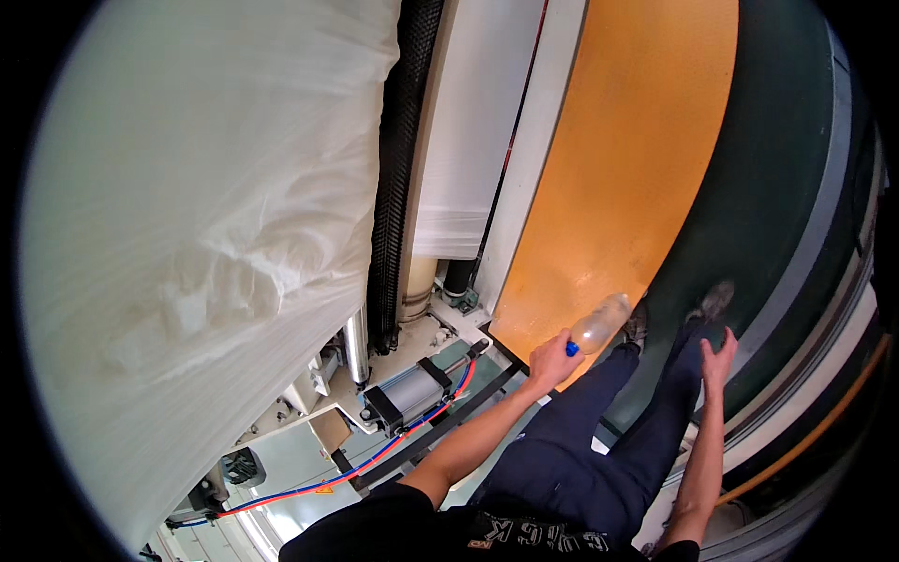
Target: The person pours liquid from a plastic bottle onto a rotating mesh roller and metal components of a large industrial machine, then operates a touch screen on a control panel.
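Big white sheet [206,150] takes up the area left of the left hand [554,359], wrinkled, greyish smudges on it. Orange panel [637,140] runs away ahead of the left hand, its near end right by it; shiny patch there, can't tell if wet or just glare. Dark green floor [773,197] beyond the right hand [718,359], shoes [717,300] on that side too. Black mesh strip [403,178] along the sheet's edge, ahead and left of the left hand. Grey cylinder [410,395] left of the left forearm, red and blue hoses [401,435] curving past it. Nothing touching either.

Clear bottle [604,321]: in the left hand, body pointing away and to the right, over the panel's near end. Exact tilt unclear. Blue cap [571,348] sits right at the fingers, looks on. Fill level unreadable.

Left hand: closed round the bottle's capped end. Right hand: off to the right, thumb and fingers apart, nothing visible in it, well clear of the bottle.

Status, my read: pick-up done, bottle under control one-handed. Not done: bottle not set down or passed across. Whether any contents have been used, can't say.
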The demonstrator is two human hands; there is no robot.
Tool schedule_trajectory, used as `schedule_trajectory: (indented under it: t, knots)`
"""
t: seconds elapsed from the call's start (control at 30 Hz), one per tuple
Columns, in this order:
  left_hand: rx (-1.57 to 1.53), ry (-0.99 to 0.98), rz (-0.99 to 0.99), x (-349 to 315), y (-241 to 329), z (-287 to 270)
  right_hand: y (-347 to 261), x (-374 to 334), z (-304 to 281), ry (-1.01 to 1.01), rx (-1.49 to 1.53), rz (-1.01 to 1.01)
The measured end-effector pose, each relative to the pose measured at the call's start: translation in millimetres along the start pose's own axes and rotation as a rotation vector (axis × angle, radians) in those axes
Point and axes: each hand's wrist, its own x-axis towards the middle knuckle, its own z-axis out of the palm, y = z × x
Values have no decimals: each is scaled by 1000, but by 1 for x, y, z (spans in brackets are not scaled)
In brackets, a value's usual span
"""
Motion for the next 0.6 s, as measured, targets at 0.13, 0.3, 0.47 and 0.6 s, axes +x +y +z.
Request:
schedule_trajectory:
  t: [0.13, 0.3, 0.47, 0.6]
  knots:
    - [93, -9, -195, 27, -9, 0, 74, 34, -38, 26, 4, 301]
    - [101, -10, -474, 52, 34, -28, 108, 89, -100, -131, -42, 424]
    - [42, -46, -596, 39, 62, -55, 24, 156, -173, -118, -56, 400]
    - [-5, -102, -572, 55, 115, -80, -26, 235, -228, -130, -112, 364]
